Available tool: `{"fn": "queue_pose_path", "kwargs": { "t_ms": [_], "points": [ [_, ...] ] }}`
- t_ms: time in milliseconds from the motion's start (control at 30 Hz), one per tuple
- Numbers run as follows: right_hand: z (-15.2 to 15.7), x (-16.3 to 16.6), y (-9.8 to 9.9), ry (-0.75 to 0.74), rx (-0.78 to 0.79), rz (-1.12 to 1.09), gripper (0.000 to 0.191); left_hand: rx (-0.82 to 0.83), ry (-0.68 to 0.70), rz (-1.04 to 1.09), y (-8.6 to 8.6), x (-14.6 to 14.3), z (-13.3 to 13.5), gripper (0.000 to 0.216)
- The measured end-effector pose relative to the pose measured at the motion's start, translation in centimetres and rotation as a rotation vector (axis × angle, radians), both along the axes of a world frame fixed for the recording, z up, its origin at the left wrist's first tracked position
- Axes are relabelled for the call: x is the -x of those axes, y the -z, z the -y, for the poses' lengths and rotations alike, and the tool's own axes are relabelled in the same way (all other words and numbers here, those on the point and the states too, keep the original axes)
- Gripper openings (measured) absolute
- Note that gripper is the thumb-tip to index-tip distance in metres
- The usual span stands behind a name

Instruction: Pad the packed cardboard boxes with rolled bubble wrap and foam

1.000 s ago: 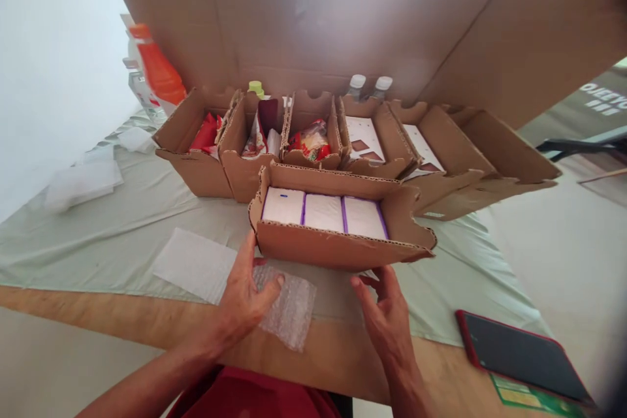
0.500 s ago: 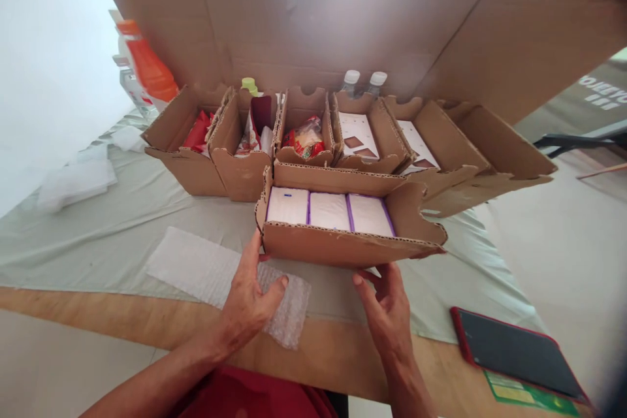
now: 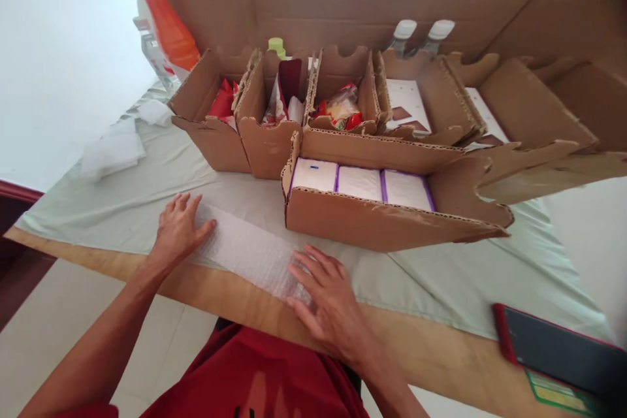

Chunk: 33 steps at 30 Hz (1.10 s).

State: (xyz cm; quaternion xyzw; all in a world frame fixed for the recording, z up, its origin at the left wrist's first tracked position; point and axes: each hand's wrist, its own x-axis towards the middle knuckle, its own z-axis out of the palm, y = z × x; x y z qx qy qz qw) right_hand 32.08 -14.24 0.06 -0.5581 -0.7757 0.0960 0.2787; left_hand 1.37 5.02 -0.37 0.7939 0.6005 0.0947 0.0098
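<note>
A strip of bubble wrap (image 3: 249, 253) lies flat near the table's front edge. At its left end is my left hand (image 3: 179, 228), fingers stretched and thumb apart, resting by the edge of the sheet. My right hand (image 3: 326, 294) is spread over the other end, fingertips on the wrap. Neither hand grips anything. Just beyond, a cardboard tray (image 3: 386, 225) lies lengthwise, holding white packs with purple edges (image 3: 360, 183) in its left part.
Behind stands a row of cardboard bins (image 3: 274, 150) with packets and white boxes. An orange bottle (image 3: 171, 26) and clear bottles with white caps (image 3: 404, 32) stand behind them. A phone in a red case (image 3: 563, 346) lies at the right. More wrap (image 3: 110, 150) lies left.
Both hands have left the cardboard tray and moved left to the bubble wrap, one at each end. The view has shifted, too.
</note>
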Motion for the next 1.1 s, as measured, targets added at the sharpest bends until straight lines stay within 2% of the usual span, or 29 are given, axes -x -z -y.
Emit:
{"fn": "queue_pose_path", "kwargs": {
  "t_ms": [67, 200, 267, 333, 400, 533, 600, 700, 733, 800, 900, 1000, 1100],
  "points": [
    [-1.5, 0.0, 0.6, 0.014, 0.014, 0.111, 0.031, 0.003, -0.011, -0.01, 0.6, 0.7, 0.1, 0.053],
    [-1.2, -1.6, 2.1, 0.231, -0.094, 0.244, 0.035, -0.039, 0.008, 0.048, 1.3, 0.4, 0.9, 0.033],
    [-0.1, -1.7, 2.0, 0.28, -0.133, 0.233, 0.033, -0.068, 0.041, 0.078, 1.0, 0.0, 1.1, 0.019],
    [1.1, -0.8, 1.4, 0.273, -0.106, 0.14, 0.029, -0.092, 0.097, 0.097, -0.1, -0.5, 0.8, 0.012],
    [2.6, 1.0, 0.7, 0.25, -0.025, -0.016, 0.03, -0.125, 0.175, 0.105, -1.7, -1.5, -0.1, 0.012],
    [5.5, 5.0, 0.6, 0.188, 0.228, -0.356, 0.05, -0.192, 0.386, 0.106, -4.3, -5.7, -2.9, 0.015],
    [6.4, 6.4, 1.1, 0.136, 0.405, -0.452, 0.051, -0.206, 0.501, 0.11, -4.5, -8.0, -4.2, 0.02],
    [6.9, 7.4, 1.6, 0.068, 0.643, -0.478, 0.046, -0.236, 0.622, 0.143, -3.7, -9.9, -4.4, 0.047],
    [6.9, 7.4, 1.5, 0.061, 0.712, -0.476, 0.047, -0.261, 0.64, 0.18, -3.2, -9.8, -3.8, 0.052],
    [6.7, 7.1, 0.9, 0.054, 0.832, -0.464, 0.051, -0.303, 0.651, 0.273, -2.3, -8.7, -1.4, 0.047],
    [5.9, 5.3, -0.8, -0.009, 0.902, -0.439, 0.053, -0.232, 0.702, 0.374, -1.4, -6.1, 4.3, 0.028],
    [4.0, 2.6, -2.6, 0.005, 0.756, -0.421, 0.041, 0.022, 0.827, 0.43, -0.7, -4.7, 10.5, 0.021],
    [0.9, 1.5, -2.9, 0.04, 0.401, -0.266, 0.035, 0.164, 0.87, 0.485, 0.1, -4.7, 14.4, 0.017]
  ]
}}
